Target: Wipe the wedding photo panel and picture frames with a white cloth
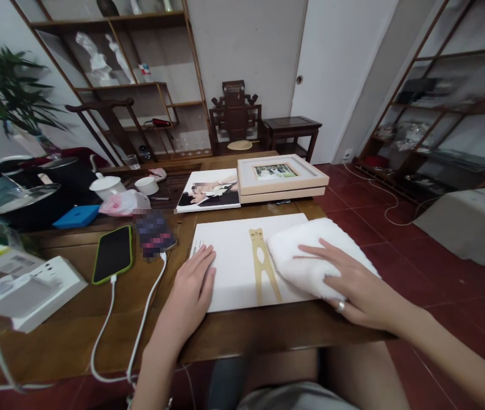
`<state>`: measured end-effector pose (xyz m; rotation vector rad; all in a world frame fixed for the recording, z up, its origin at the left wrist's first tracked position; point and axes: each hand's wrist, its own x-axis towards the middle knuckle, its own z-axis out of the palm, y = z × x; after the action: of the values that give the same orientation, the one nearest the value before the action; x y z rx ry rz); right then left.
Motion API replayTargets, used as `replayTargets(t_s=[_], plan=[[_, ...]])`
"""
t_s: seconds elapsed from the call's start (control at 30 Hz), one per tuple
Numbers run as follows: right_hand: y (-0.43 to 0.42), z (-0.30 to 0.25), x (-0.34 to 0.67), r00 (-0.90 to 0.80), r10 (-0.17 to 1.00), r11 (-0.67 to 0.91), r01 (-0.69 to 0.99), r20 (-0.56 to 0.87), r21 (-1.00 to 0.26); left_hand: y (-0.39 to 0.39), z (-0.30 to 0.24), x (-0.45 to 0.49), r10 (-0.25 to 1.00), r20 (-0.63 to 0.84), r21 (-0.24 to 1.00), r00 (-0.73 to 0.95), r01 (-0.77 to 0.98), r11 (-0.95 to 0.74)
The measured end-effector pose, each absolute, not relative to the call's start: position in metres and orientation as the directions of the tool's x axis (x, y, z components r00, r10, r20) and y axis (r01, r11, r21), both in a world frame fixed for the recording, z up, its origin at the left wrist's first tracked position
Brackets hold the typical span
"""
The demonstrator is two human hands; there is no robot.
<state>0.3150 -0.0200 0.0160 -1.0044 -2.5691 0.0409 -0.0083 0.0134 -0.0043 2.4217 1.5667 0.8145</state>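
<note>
A white board (234,250) with a golden stand piece (263,267) lies flat on the wooden table (75,336) in front of me. My left hand (193,282) rests flat on its left edge, fingers stretched out. My right hand (351,282) lies palm down on a folded white towel (306,256) that covers the board's right side, fingers spread over the cloth, a ring on one finger.
Behind the board lie a photo print (210,191) and stacked wooden picture frames (280,179). To the left are a phone in a green case (112,253) with white charging cables, a white box (33,290), cups and black pots. Shelves line the walls.
</note>
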Motion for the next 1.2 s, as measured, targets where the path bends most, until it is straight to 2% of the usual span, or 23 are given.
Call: replayTargets(t_s=[0.3,0.53,0.9,1.03,1.2], plan=[[0.059,0.007,0.316,-0.654,0.645,0.727,0.685,0.396,-0.054,0.014,-0.003,-0.008,0.882,0.358,0.392,0.307,0.808,-0.440],[0.045,0.005,0.311,-0.617,0.678,0.679,0.734,0.400,-0.019,0.014,-0.004,-0.009,0.878,0.365,0.379,0.311,0.812,-0.445],[-0.041,0.012,0.301,-0.703,0.635,0.761,0.640,0.321,-0.103,0.014,-0.006,-0.009,0.879,0.357,0.374,0.315,0.814,-0.444],[-0.019,0.018,0.296,-0.677,0.676,0.728,0.674,0.290,-0.122,0.015,-0.006,-0.009,0.881,0.355,0.380,0.313,0.813,-0.442],[0.041,0.018,0.292,-0.631,0.706,0.683,0.727,0.322,-0.071,0.015,-0.004,-0.009,0.878,0.363,0.381,0.311,0.811,-0.444]])
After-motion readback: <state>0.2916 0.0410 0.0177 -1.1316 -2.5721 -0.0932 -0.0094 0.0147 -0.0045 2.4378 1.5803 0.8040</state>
